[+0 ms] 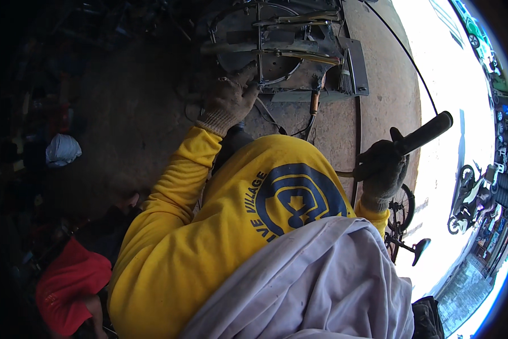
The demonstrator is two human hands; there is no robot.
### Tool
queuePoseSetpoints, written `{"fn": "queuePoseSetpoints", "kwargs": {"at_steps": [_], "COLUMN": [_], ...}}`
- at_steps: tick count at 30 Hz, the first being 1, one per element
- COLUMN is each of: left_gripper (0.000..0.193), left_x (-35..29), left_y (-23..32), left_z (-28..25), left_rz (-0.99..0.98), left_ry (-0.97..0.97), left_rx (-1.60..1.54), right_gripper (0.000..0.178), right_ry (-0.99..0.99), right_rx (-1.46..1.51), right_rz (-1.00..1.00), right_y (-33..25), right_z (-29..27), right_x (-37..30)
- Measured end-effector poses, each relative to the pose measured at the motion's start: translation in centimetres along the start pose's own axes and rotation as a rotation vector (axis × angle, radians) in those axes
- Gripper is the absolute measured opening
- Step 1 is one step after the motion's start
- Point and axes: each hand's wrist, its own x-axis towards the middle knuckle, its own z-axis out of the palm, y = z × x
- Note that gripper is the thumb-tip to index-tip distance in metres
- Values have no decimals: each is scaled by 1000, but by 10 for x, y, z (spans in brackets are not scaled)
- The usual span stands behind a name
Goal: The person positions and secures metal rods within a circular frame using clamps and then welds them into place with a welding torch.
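My left hand [229,100] wears a knitted work glove and reaches to the near edge of a round metal frame [259,51]. Its thumb and fingers close about the lower end of the crossbar. At the right, my gloved right hand [380,169] grips a black cylindrical handle [426,133], which looks like a welding electrode holder. A thin dark rod [407,52] runs from the handle's far end up past the picture's top edge. Flat metal bars [299,55] cross the frame. A wire brush [345,78] lies beside them, near a wooden-handled tool [314,103].
The frame rests on a dark metal worktop [353,56] over a concrete floor [124,113]. Cables [274,118] trail below it. A person in red [73,288] is at the lower left. A bicycle [401,217] stands at the right, and a motorbike [467,198] beyond in bright light.
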Motion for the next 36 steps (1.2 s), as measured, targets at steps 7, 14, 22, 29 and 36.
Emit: {"fn": "queuePoseSetpoints", "kwargs": {"at_steps": [7, 14, 22, 29, 36], "left_gripper": [28, 31, 38, 57, 47], "left_x": [-4, 19, 44, 43, 48], "left_y": [-13, -9, -6, -8, -18], "left_z": [-2, -15, -12, -10, -49], "left_rz": [-1, 121, 202, 160, 184], "left_ry": [79, 275, 95, 63, 45], "left_rx": [28, 71, 714, 679, 422], "right_gripper": [72, 72, 72, 74, 72], "right_ry": [16, 45, 34, 56, 39], "right_rx": [-15, -12, -1, 3, -9], "right_rz": [-10, -17, 4, 2, -14], "right_y": [2, 8, 7, 11, 9], "right_z": [0, -5, -4, -3, 8], "right_x": [-3, -7, -8, -7, -1]}}
